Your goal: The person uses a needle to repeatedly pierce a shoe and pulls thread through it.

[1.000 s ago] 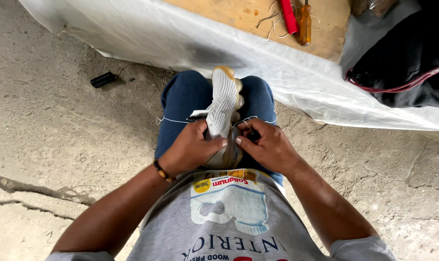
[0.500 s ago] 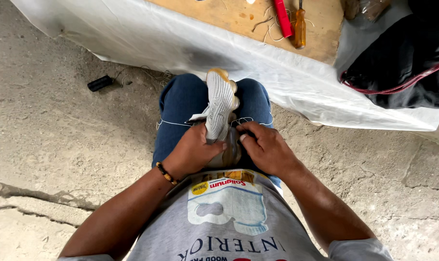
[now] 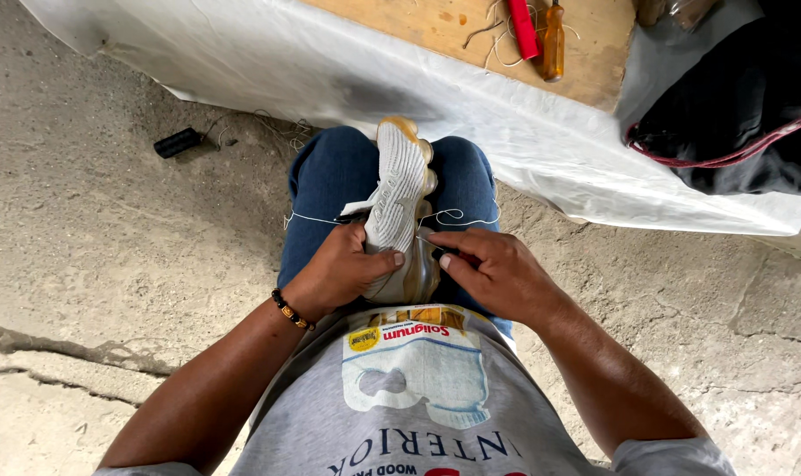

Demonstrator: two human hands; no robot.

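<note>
A white knit shoe (image 3: 399,189) with a clear yellowish sole stands sole-up between my knees in blue jeans. My left hand (image 3: 343,269) grips the shoe's near end, thumb across the sole. My right hand (image 3: 489,269) pinches something thin, maybe a needle, against the shoe's right edge. A white thread (image 3: 458,218) loops from that spot over my right knee, and another strand runs left across my left knee.
A white plastic sheet (image 3: 348,70) covers a low wooden board (image 3: 453,26) ahead, with a red-handled tool (image 3: 524,26) and an amber-handled screwdriver (image 3: 553,40) on it. A black bag (image 3: 744,106) sits at the right. A small black object (image 3: 178,142) lies on the cracked concrete floor at left.
My right hand has shifted slightly right along the shoe's edge, drawing the thread into a loop over the knee. The view has tilted a little.
</note>
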